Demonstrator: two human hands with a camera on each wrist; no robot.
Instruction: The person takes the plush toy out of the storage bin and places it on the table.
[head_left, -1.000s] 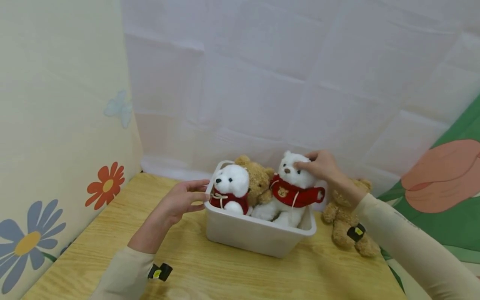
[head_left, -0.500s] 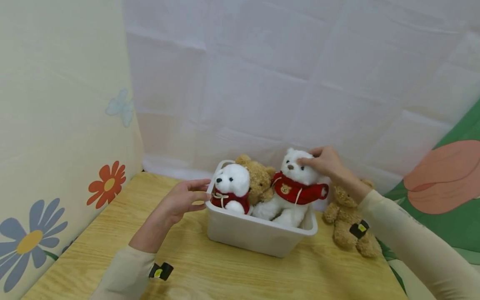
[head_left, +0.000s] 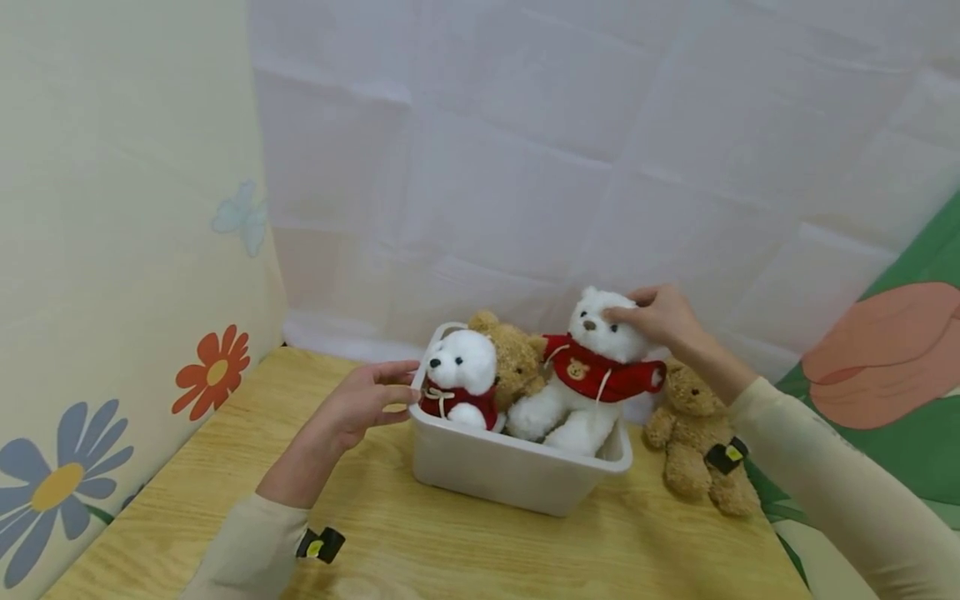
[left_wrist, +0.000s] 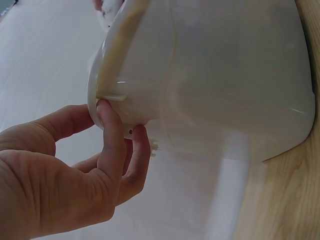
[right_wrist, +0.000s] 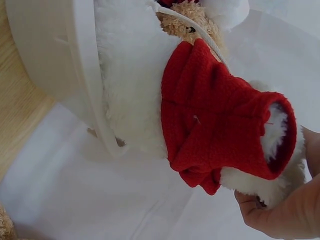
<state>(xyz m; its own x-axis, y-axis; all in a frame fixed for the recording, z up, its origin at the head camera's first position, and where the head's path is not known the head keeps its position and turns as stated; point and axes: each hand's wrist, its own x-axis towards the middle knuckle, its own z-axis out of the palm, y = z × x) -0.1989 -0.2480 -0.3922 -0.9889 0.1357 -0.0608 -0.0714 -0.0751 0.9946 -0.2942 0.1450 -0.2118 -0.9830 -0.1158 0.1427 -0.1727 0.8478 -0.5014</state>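
Head view: I see a pale creased sheet (head_left: 480,167) hanging behind a wood-grain table (head_left: 420,550). On the left, a cream wall (head_left: 120,183) printed with a blue-grey flower (head_left: 56,487), a red-orange flower (head_left: 216,372) and a faint butterfly (head_left: 243,218). On the right, a green backdrop (head_left: 926,446) bears a large pink shape (head_left: 885,362), perhaps a petal; the edge crops it, so I can't be sure. Light soft, rather dim.

Larger white bear (head_left: 597,373) raised slightly.
It has been drawn toward two o'clock by the right hand (head_left: 667,318), its legs further exposed.
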